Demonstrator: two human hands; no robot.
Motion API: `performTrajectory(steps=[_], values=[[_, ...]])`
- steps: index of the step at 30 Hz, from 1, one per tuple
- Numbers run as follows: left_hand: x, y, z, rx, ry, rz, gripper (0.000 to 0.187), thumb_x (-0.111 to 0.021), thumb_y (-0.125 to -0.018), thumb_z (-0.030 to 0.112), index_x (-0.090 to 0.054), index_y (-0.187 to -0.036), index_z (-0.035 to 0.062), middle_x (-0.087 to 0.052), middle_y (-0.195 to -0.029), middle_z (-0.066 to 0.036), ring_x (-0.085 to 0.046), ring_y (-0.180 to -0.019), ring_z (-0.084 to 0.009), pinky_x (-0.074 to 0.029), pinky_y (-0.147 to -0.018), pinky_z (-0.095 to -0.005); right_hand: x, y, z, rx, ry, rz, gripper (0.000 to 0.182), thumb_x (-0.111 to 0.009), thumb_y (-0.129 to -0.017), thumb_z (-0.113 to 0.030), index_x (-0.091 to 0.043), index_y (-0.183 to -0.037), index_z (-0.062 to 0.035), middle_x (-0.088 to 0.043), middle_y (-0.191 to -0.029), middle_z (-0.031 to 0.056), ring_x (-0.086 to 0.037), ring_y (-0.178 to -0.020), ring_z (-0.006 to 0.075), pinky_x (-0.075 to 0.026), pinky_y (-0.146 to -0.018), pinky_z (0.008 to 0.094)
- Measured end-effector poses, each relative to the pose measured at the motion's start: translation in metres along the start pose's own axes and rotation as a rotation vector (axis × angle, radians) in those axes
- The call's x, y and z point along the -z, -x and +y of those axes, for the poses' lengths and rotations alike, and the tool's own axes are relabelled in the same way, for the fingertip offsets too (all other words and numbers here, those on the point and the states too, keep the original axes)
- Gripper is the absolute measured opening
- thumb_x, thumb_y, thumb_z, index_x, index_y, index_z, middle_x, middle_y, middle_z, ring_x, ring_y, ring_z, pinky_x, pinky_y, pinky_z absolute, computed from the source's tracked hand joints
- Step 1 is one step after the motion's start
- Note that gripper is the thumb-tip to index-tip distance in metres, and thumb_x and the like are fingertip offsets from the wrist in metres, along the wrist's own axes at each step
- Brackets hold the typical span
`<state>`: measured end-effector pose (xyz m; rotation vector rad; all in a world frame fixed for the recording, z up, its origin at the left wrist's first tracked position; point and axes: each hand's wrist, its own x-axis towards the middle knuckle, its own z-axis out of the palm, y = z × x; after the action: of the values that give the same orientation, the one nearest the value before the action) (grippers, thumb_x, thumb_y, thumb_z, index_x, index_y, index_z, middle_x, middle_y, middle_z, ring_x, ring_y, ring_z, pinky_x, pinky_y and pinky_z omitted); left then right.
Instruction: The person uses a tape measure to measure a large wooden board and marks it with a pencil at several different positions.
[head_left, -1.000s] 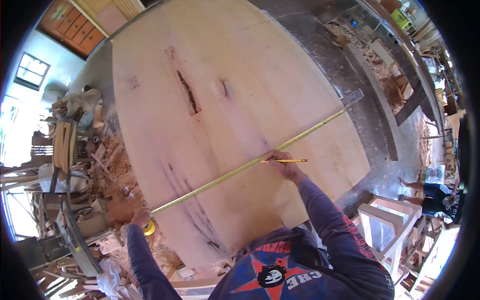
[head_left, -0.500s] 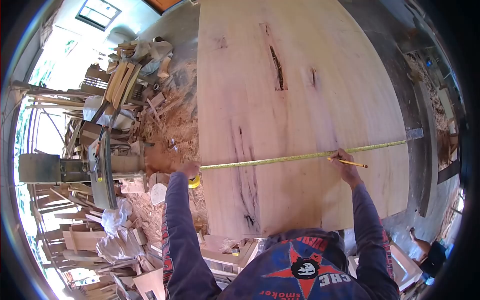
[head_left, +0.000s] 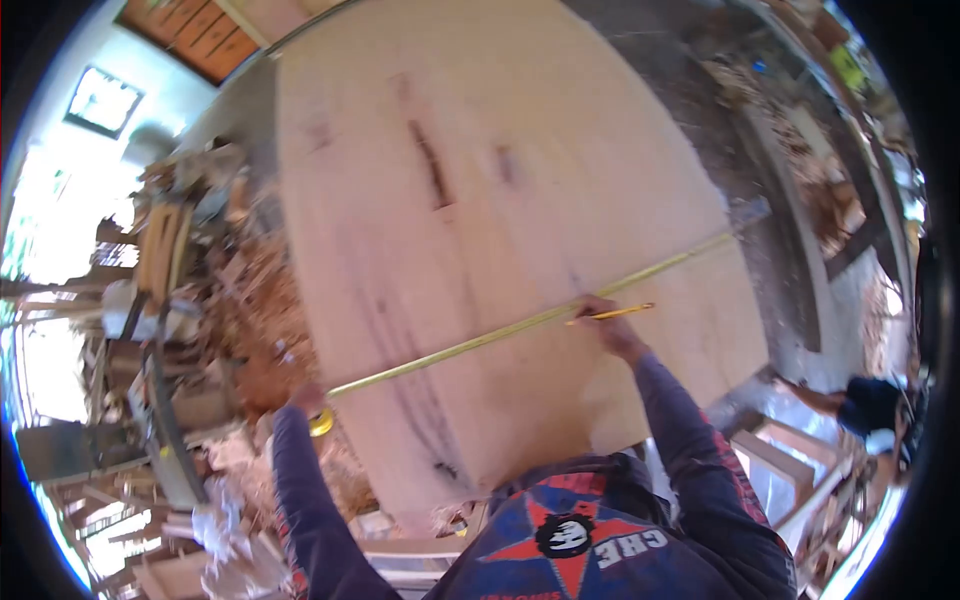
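A yellow measuring tape (head_left: 470, 344) lies stretched across a large pale wooden panel (head_left: 520, 400) with dark cracks and knots. At the panel's left edge, my left hand (head_left: 308, 399) is closed at the tape's end, by its yellow case (head_left: 321, 423); its fingers are blurred. My right hand (head_left: 610, 328) rests on the panel just below the tape, fingers closed around a yellow pencil (head_left: 638, 309) that points left.
Wood scraps (head_left: 165, 245) and shavings (head_left: 270, 340) cover the floor at left. Wooden frames (head_left: 780, 465) stand at lower right, near another person's bare leg (head_left: 812, 399). An orange drawer cabinet (head_left: 200, 38) is at upper left.
The view has turned and shifted, so the panel and tape now slant up to the right. Both hands keep their places along the tape, the pencil still in my right hand.
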<state>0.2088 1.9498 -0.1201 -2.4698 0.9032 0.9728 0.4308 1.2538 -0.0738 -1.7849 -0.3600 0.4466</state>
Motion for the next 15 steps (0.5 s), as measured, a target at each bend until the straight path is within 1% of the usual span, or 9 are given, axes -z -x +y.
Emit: performTrajectory(steps=[1, 2, 5, 8, 11, 13, 14, 15], values=[[-0.004, 0.003, -0.003, -0.029, 0.046, 0.048, 0.009, -0.060, -0.072, 0.009, -0.068, -0.077, 0.0076, -0.062, -0.082, -0.008, -0.064, -0.083, -0.0259, -0.053, -0.070, -0.0367, 0.000, 0.000, -0.004, 0.001, -0.031, -0.002, 0.011, -0.063, -0.081, -0.012, -0.058, -0.080, -0.0024, -0.054, -0.073, 0.0009, -0.048, -0.069, 0.0090, -0.039, -0.060, 0.0276], [-0.004, 0.001, -0.004, -0.048, 0.096, 0.088, 0.009, -0.061, -0.071, 0.008, -0.067, -0.076, 0.0070, -0.062, -0.081, -0.008, -0.064, -0.084, -0.0260, -0.054, -0.071, -0.0357, 0.002, 0.002, -0.011, -0.051, -0.036, 0.004, 0.011, -0.063, -0.081, -0.012, -0.058, -0.080, -0.0024, -0.054, -0.073, 0.0008, -0.048, -0.069, 0.0088, -0.039, -0.061, 0.0274], [0.033, 0.009, 0.005, 0.198, 0.604, 0.098, 0.009, -0.063, -0.068, 0.007, -0.067, -0.077, 0.0064, -0.061, -0.084, -0.008, -0.064, -0.085, -0.0257, -0.054, -0.073, -0.0350, 0.001, 0.001, -0.022, -0.154, -0.091, -0.007, 0.010, -0.062, -0.082, -0.012, -0.058, -0.081, -0.0024, -0.055, -0.073, 0.0007, -0.048, -0.069, 0.0083, -0.039, -0.061, 0.0268], [0.045, 0.008, 0.009, 0.174, 0.458, 0.029, 0.011, -0.063, -0.067, 0.006, -0.068, -0.077, 0.0069, -0.062, -0.085, -0.009, -0.064, -0.085, -0.0260, -0.054, -0.074, -0.0360, -0.002, 0.002, -0.022, -0.175, -0.152, -0.005, 0.010, -0.061, -0.082, -0.012, -0.059, -0.082, -0.0024, -0.056, -0.075, 0.0008, -0.048, -0.069, 0.0080, -0.039, -0.061, 0.0265], [0.047, 0.009, 0.012, 0.267, 0.563, 0.038, 0.012, -0.063, -0.067, 0.006, -0.068, -0.078, 0.0062, -0.062, -0.084, -0.009, -0.065, -0.084, -0.0260, -0.054, -0.074, -0.0363, -0.002, 0.003, -0.020, -0.140, -0.126, 0.001, 0.010, -0.061, -0.082, -0.013, -0.060, -0.083, -0.0026, -0.057, -0.076, 0.0013, -0.049, -0.071, 0.0084, -0.040, -0.062, 0.0266], [0.043, 0.007, 0.011, 0.189, 0.424, 0.011, 0.013, -0.063, -0.067, 0.005, -0.069, -0.079, 0.0058, -0.062, -0.082, -0.009, -0.065, -0.083, -0.0260, -0.054, -0.074, -0.0358, -0.002, 0.003, -0.020, -0.096, -0.072, 0.003, 0.011, -0.061, -0.082, -0.013, -0.061, -0.085, -0.0026, -0.058, -0.077, 0.0021, -0.051, -0.072, 0.0092, -0.041, -0.064, 0.0272], [0.032, 0.005, 0.009, 0.149, 0.353, 0.001, 0.014, -0.063, -0.068, 0.005, -0.069, -0.080, 0.0056, -0.062, -0.082, -0.009, -0.065, -0.083, -0.0261, -0.054, -0.074, -0.0356, -0.002, 0.003, -0.021, -0.097, -0.064, -0.007, 0.011, -0.061, -0.082, -0.013, -0.062, -0.086, -0.0025, -0.059, -0.078, 0.0033, -0.053, -0.074, 0.0111, -0.042, -0.065, 0.0282], [0.023, 0.005, 0.006, 0.151, 0.421, 0.024, 0.014, -0.062, -0.068, 0.005, -0.069, -0.080, 0.0056, -0.062, -0.081, -0.009, -0.065, -0.082, -0.0260, -0.054, -0.074, -0.0356, -0.004, 0.005, -0.022, -0.098, -0.055, -0.015, 0.012, -0.061, -0.083, -0.013, -0.062, -0.087, -0.0025, -0.060, -0.079, 0.0044, -0.055, -0.075, 0.0130, -0.043, -0.066, 0.0292]])
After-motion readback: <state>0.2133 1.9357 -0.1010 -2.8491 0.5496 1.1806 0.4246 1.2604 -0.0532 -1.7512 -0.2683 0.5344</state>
